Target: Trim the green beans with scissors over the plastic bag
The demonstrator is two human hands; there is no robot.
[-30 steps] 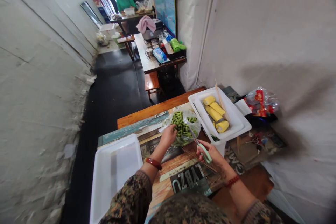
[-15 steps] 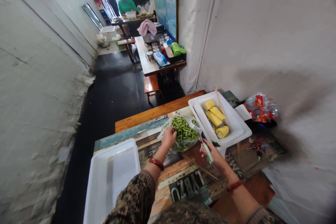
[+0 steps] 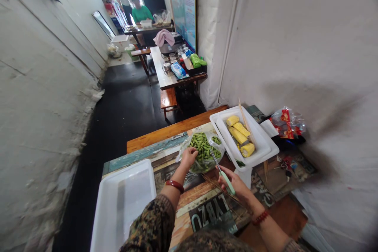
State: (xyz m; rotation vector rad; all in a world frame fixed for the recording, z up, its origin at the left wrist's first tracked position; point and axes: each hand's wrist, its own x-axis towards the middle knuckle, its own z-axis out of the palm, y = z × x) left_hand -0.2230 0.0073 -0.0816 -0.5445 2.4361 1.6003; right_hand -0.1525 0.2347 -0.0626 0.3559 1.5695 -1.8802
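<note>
Green bean pods (image 3: 203, 146), which look like edamame, fill a clear plastic bag (image 3: 198, 167) on the table. My left hand (image 3: 189, 156) is at the bag's left side, its fingertips pinched together over the pods; what they hold, if anything, is too small to make out. In my right hand (image 3: 234, 184) is a pair of scissors (image 3: 227, 182) with pale green handles. Their blades point up and left over the near right part of the pods, and look closed or nearly so.
A white tray (image 3: 153, 177) stands at left. On the right, nested white trays (image 3: 267, 150) hold corn pieces (image 3: 239, 134) and wooden sticks (image 3: 247, 120). Thin skewers (image 3: 214, 183) lie before the bag. Farther off, a person in green (image 3: 142, 13) sits at another table.
The scissors have swung left, so their blades now reach over the pods. My right hand has shifted slightly left and down. My left hand stays pinched near the same spot.
</note>
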